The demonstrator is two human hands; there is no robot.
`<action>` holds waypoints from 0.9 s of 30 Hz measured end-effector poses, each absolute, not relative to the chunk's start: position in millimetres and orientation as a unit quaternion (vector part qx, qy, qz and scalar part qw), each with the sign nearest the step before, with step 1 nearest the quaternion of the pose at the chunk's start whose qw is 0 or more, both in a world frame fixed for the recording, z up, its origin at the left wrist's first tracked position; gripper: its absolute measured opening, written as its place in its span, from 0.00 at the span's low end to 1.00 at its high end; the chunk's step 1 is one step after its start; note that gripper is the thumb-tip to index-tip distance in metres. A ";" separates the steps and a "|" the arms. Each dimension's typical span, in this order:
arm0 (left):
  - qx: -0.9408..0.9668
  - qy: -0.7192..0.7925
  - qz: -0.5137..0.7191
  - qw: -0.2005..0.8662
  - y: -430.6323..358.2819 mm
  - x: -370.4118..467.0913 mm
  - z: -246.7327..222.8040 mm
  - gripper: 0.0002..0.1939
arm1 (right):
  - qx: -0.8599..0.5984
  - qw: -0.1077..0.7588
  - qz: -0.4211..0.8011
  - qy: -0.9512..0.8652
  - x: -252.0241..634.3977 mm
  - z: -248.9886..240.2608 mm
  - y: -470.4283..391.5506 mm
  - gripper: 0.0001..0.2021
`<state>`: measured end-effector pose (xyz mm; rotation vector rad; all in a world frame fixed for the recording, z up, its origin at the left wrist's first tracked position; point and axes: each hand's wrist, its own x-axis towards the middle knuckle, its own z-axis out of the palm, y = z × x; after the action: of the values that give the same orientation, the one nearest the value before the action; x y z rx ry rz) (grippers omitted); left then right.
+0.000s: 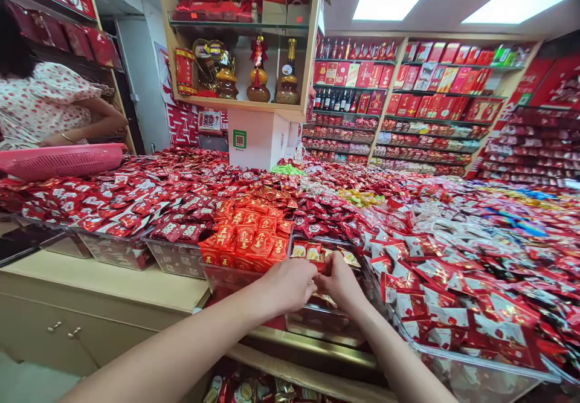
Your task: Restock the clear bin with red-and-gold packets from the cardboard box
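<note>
Both of my hands meet over a clear plastic bin point(324, 324) at the middle of the counter. My left hand point(290, 282) is closed, with its fingertips on a small red candy packet point(321, 265). From the other side, my right hand point(341, 282) pinches the same packet, its thumb and fingers curled. Most of the packet is hidden by my fingers. Behind it in the bin, red and gold candy packets point(313, 249) lie in a row. Just left stands a bin heaped with bright red packets with gold lettering point(251, 237).
Bins of red and white packets point(453, 306) crowd the right side. On the left, a person in a dotted top point(49, 101) stands behind a pink basket point(63, 160). A white pillar point(254, 137) under a display cabinet point(240, 104) rises mid-counter. Below is a lower shelf with packets point(254, 388).
</note>
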<state>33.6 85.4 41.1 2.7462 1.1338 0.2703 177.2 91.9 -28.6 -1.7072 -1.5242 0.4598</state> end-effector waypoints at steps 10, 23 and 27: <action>0.911 0.340 0.177 0.156 122.7 47.9 65.9 0.12 | -0.432 0.661 0.349 -0.504 184.8 6.9 65.4 0.22; 0.905 0.413 0.061 0.079 121.5 64.1 28.5 0.09 | -0.706 0.373 0.229 -0.557 192.9 -30.2 101.1 0.11; 0.912 0.402 0.017 0.080 122.3 67.5 8.5 0.12 | -0.737 0.262 0.177 -0.597 180.1 -21.7 105.8 0.05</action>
<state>67.5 122.3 8.5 2.7274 1.2012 0.0518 180.1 105.8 -21.7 -1.9953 -1.6161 0.4802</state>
